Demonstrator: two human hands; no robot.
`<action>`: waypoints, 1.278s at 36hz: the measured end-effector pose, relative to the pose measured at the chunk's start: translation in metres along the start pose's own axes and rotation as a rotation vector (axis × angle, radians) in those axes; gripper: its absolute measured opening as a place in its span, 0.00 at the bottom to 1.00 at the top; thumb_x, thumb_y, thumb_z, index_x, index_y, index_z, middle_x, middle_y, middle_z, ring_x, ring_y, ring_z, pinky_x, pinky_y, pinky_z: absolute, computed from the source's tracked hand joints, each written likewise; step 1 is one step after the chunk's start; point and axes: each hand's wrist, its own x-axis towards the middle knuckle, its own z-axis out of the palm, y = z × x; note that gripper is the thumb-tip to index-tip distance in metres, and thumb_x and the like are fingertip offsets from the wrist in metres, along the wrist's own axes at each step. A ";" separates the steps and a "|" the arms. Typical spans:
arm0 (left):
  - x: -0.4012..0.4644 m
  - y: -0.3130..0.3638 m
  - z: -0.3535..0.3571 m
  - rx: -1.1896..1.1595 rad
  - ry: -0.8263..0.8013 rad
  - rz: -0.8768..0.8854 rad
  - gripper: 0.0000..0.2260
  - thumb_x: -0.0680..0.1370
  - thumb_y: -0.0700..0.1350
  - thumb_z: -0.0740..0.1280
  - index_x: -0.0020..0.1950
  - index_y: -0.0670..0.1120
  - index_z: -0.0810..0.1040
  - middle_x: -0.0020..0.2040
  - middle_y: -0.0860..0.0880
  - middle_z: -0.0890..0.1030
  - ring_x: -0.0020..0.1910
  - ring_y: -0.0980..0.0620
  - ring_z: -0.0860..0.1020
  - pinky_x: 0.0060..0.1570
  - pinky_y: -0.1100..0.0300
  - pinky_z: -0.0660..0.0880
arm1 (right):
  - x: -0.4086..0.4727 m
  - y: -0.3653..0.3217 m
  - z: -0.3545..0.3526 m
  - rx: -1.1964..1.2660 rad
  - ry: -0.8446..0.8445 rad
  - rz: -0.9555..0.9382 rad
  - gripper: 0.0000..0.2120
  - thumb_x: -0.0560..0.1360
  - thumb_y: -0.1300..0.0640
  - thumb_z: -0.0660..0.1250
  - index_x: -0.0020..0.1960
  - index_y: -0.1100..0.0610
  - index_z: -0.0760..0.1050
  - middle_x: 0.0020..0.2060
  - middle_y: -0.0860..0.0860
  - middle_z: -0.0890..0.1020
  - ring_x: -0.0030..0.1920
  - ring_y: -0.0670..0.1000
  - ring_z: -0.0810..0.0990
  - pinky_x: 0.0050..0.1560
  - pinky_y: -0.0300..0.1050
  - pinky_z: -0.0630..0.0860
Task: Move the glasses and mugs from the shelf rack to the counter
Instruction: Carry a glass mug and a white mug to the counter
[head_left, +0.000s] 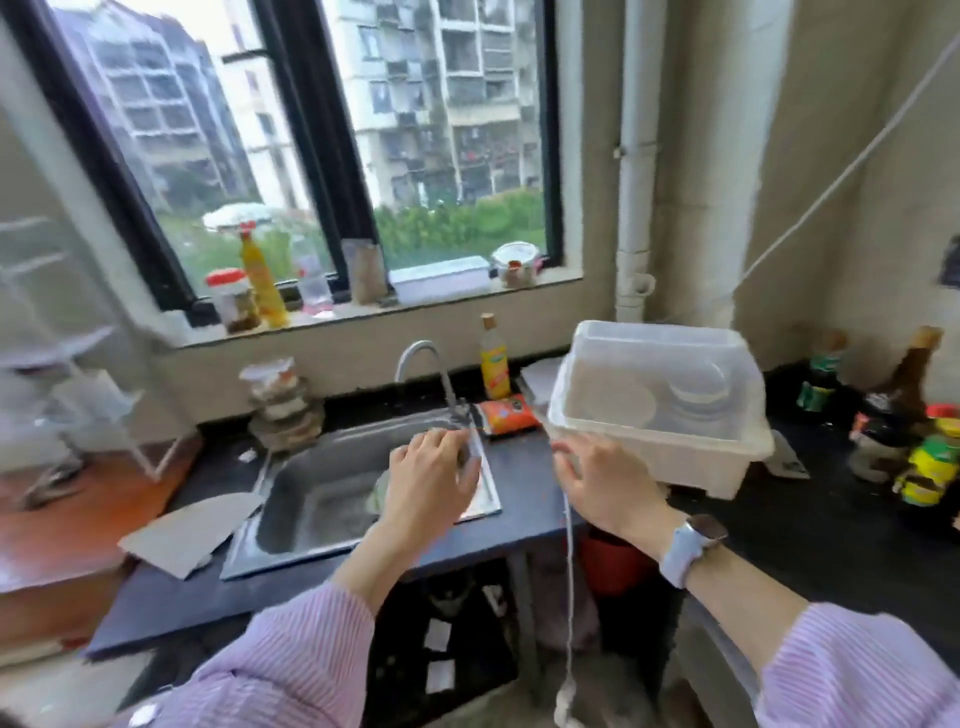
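Steel sink (311, 499) under left hand (434, 475), right hand (605, 480) (blurred) beside

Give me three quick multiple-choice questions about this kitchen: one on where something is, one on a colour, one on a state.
1. Where is the lidded dish box?
A. In the sink
B. On the counter right of the sink
C. On the windowsill

2. What colour are the sleeves?
A. Green
B. Black
C. Pink-striped

3. What is on the right hand's wrist?
A. A watch
B. Nothing
C. A glove

Answers: 1 B, it stands beside the sink. 2 C, both sleeves show pink stripes. 3 A, the watch wraps the wrist.
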 end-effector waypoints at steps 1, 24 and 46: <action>-0.009 -0.026 -0.015 0.021 0.017 -0.051 0.18 0.76 0.53 0.59 0.62 0.47 0.74 0.60 0.46 0.78 0.61 0.44 0.74 0.58 0.50 0.68 | 0.009 -0.026 0.015 0.017 -0.021 -0.061 0.16 0.76 0.52 0.56 0.57 0.57 0.77 0.55 0.56 0.81 0.58 0.59 0.76 0.58 0.50 0.71; -0.096 -0.440 -0.174 0.201 0.288 -0.828 0.14 0.77 0.49 0.61 0.60 0.45 0.76 0.60 0.46 0.78 0.58 0.46 0.76 0.61 0.48 0.70 | 0.173 -0.425 0.309 0.301 -0.446 -0.716 0.15 0.77 0.54 0.57 0.60 0.56 0.75 0.57 0.54 0.80 0.59 0.57 0.76 0.59 0.52 0.73; -0.016 -0.711 -0.153 -0.066 0.253 -0.931 0.14 0.79 0.46 0.60 0.63 0.44 0.73 0.60 0.45 0.77 0.57 0.48 0.76 0.59 0.53 0.73 | 0.323 -0.582 0.525 0.425 -0.656 -0.518 0.23 0.79 0.56 0.55 0.73 0.59 0.58 0.72 0.55 0.66 0.72 0.52 0.64 0.72 0.45 0.60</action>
